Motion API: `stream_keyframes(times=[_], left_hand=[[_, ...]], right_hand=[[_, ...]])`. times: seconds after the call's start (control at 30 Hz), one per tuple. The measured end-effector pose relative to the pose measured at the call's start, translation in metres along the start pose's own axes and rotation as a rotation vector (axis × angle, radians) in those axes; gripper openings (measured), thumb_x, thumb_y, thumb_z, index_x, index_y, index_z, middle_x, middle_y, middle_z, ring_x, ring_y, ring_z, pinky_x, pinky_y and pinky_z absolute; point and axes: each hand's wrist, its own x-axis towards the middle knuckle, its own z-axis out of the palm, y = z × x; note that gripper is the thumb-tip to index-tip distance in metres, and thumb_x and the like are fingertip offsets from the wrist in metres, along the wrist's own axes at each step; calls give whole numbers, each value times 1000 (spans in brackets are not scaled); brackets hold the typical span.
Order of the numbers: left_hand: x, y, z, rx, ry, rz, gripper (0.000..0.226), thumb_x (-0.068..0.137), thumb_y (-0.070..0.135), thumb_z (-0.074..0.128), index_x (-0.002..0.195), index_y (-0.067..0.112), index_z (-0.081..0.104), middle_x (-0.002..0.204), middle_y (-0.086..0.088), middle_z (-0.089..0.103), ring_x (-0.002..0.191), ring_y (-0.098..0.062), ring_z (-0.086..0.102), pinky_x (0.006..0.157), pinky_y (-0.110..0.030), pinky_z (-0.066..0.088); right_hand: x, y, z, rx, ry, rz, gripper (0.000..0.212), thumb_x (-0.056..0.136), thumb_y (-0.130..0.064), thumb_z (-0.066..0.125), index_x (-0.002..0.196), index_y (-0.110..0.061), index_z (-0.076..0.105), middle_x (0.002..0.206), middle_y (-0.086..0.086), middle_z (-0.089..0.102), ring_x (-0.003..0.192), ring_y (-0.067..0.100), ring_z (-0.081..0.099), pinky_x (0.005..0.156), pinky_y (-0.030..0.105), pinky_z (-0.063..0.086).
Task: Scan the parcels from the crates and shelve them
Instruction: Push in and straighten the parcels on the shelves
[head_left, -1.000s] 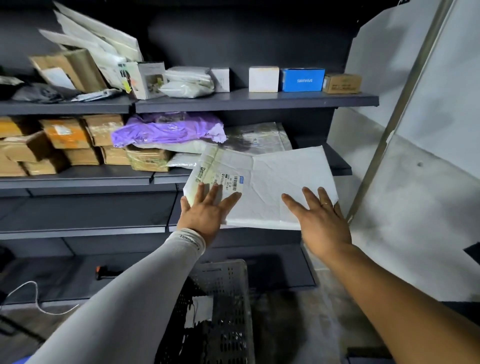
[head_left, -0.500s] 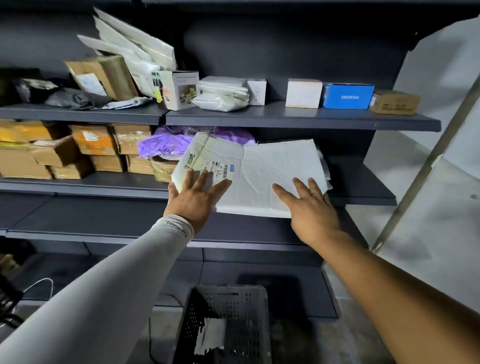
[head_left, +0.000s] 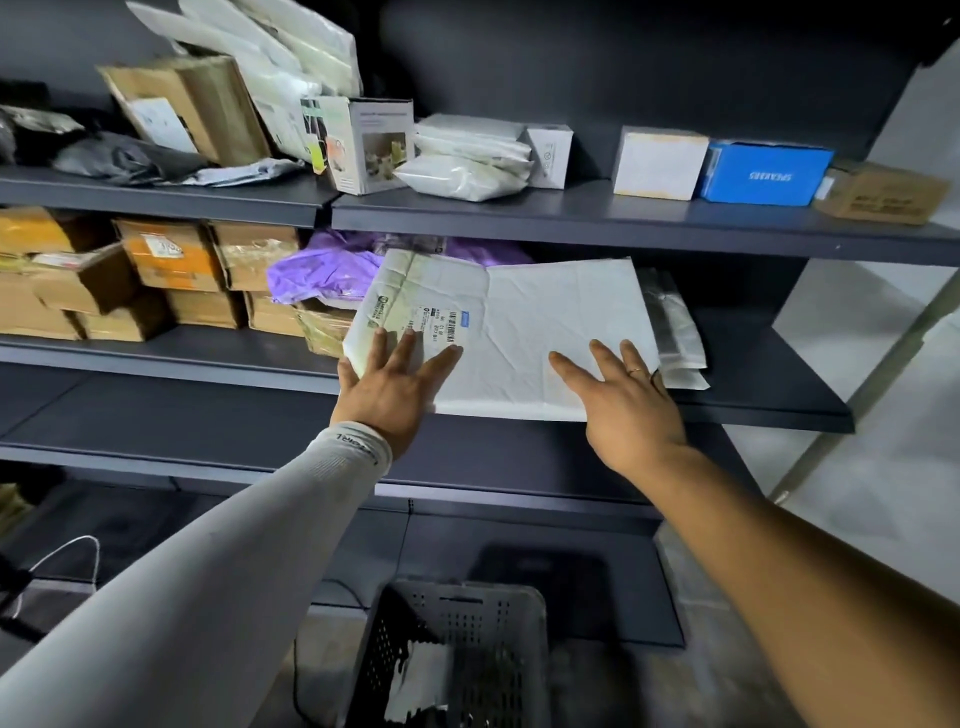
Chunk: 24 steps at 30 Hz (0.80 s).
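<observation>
Two flat, open-fingered hands, left (head_left: 390, 384) and right (head_left: 626, 400), atop the white parcel (head_left: 524, 332) on the middle shelf (head_left: 769, 384).

The dark grey metal shelving (head_left: 597, 221) carries brown cardboard boxes (head_left: 171, 254) at left, and a blue carton (head_left: 763, 174) upper right.

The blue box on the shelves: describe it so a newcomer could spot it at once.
Look at the top shelf of the dark shelving, toward its right end. There a row of small boxes stands: a white box, then the blue box, then a brown cardboard box. It is the only bright blue one, with white lettering on its front.
</observation>
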Motion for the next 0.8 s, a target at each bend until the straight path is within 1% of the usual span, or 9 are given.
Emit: stream_keyframes(times=[0.13,0.27,0.4,0.43,0.5,0.63,0.7,0.8], left_hand=[[9,31,11,-32,-20,11,74,106,17,34,161,54,-1,174,-7,-8,158,-40,-13,119,-75,13],[27,72,23,-45,-6,30,71,108,22,35,161,54,0,174,-7,-7,158,-41,-13,119,-76,12],[60,131,32,-56,7,68,69,109,25,37,161,54,1,174,-7,-7,158,-42,-13,119,-75,11],[60,138,32,-57,0,73,70,109,24,36,161,54,0,174,-7,-8,158,-42,-14,119,-75,10],[72,162,37,-54,-11,95,69,109,23,34,161,53,-1,174,-7,-9,157,-42,-15,120,-75,9],[96,200,57,-46,-22,112,67,110,27,33,161,53,-2,174,-7,-10,157,-42,-15,120,-75,10],[106,211,68,-37,-38,114,66,110,27,31,161,53,-3,174,-6,-10,157,-41,-16,120,-75,9],[119,223,81,-48,-74,110,66,110,27,28,160,54,-4,174,-3,-11,158,-39,-18,120,-74,7]], right_hand=[[-1,32,8,-24,-7,19,91,97,5,42,163,-48,8,174,7,7,160,38,-2,126,57,20],[-1,76,15,-50,-4,37,92,97,4,44,163,-48,6,174,7,7,160,37,-1,126,56,21],[5,140,20,-107,4,81,91,98,0,48,163,-47,7,173,6,10,160,38,3,124,55,26],[3,147,22,-120,6,83,90,97,-1,49,163,-47,8,173,6,11,160,38,4,123,55,27],[5,173,27,-125,-3,105,90,97,0,49,163,-47,8,173,6,11,160,37,4,123,56,27],[10,213,41,-143,-23,134,90,98,-1,50,163,-47,8,173,6,11,160,37,3,122,56,26],[14,227,49,-138,-23,140,89,98,-1,49,164,-46,10,173,6,12,160,38,4,122,56,27],[23,243,61,-112,-46,142,87,99,0,44,164,-47,8,174,6,9,160,36,2,123,55,23]])
